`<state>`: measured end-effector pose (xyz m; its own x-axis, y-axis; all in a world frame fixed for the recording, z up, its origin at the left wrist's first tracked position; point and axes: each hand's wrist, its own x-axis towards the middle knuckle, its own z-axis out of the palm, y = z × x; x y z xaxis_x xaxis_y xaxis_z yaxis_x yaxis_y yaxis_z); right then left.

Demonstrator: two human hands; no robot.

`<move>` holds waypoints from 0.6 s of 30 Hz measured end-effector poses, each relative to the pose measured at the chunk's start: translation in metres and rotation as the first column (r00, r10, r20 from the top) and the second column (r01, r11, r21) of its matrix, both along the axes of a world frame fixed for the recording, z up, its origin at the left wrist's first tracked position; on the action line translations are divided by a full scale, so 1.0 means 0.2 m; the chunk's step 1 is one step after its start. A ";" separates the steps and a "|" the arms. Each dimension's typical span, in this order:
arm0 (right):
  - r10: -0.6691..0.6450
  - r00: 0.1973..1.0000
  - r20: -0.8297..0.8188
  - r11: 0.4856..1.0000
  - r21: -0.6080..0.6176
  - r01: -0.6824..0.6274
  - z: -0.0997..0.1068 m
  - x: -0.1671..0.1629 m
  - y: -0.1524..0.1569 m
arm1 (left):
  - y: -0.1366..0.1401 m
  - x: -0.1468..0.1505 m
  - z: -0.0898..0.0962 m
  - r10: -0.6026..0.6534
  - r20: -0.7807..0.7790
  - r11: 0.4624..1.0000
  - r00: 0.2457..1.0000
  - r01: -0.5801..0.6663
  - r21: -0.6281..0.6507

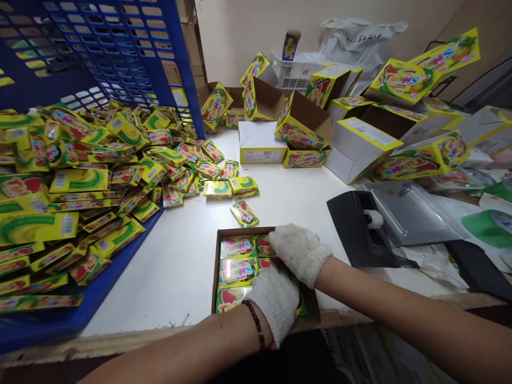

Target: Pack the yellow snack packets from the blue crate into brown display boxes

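Small yellow-and-green candy packs printed with fruit lie in rows inside a brown-walled open carton at the table's front edge. My left hand, in a white knit glove with a beaded bracelet at the wrist, reaches into the carton over the packs. Its fingers are bent and partly covered. My right hand, gloved too, curls over the carton's far right part, against a pack. Both hands are closed, their fingertips hidden among the packs. Just behind the carton lies a loose pack.
A blue plastic crate spills a heap of packs at left. Printed display cartons crowd the back, with more cartons at right. A black tape dispenser and green tape roll lie at right.
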<state>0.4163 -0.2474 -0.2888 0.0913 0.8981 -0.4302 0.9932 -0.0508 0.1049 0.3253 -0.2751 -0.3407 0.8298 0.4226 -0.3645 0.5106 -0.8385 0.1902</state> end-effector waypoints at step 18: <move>0.113 0.992 0.052 0.991 0.066 -0.116 -0.12 -0.06 0.00 | -0.03 0.05 -0.12 0.025 0.011 0.996 1.000 -0.024 -0.085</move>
